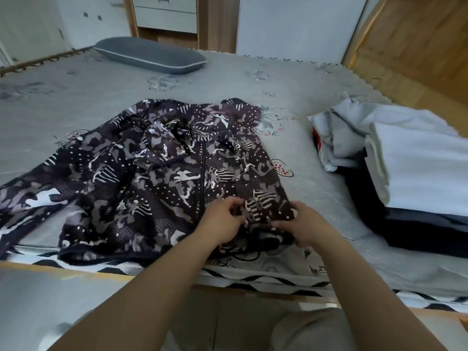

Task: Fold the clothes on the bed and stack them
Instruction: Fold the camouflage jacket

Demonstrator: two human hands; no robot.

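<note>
Camo-print zip jacket (162, 173) lies spread on the bed (106, 87), hem at the near edge. My left hand (222, 221) and right hand (302, 224) each have a grip pinched on its near right corner. Folded stack (410, 163) sits right. Grey pillow (149, 55) lies far.
</note>
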